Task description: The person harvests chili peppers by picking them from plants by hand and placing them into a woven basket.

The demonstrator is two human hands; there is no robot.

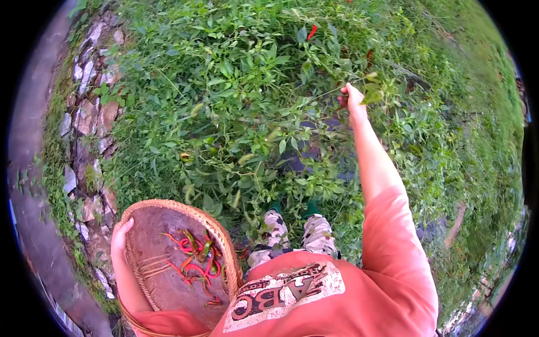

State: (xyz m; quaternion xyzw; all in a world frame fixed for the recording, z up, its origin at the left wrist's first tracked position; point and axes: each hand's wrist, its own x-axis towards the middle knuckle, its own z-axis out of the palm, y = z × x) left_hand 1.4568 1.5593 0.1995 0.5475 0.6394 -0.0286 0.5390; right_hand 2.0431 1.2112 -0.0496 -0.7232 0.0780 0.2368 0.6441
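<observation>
My left hand (pixel 122 235) is closed on the rim of a woven basket (pixel 174 205), which it holds tilted against my left side. Several red and green chili peppers (pixel 196 255) lie on the brown bottom of the basket. My right arm is stretched forward over the plants. At its end, my right hand (pixel 353 102) is closed, with a thin plant stem (pixel 328 94) crossing at its fingertips. Part of its fingers is hidden from view. A red chili pepper (pixel 312 32) hangs among the leaves beyond that hand, to its left.
Dense green pepper plants (pixel 236 84) mixed with grass grow in front of me. Dark plastic sheeting (pixel 303 154) shows between them. Rough stones (pixel 87 118) edge the bed at left, beside a grey paved path (pixel 36 112). My legs (pixel 319 233) stand among the plants.
</observation>
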